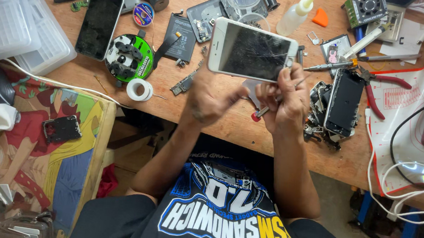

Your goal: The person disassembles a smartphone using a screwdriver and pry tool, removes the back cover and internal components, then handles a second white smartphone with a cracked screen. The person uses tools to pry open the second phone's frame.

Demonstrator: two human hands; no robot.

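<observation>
Cluttered wooden workbench (231, 123) under both hands (245, 99).

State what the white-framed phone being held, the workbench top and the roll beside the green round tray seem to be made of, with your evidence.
White-framed phone: glass front, glossy, shown by spidery cracks; its frame's material is unclear. Brown workbench top: probably wood or laminate, matt, faint grain and scuffs. Small white roll: looks like tape, pale and slightly translucent.
</observation>
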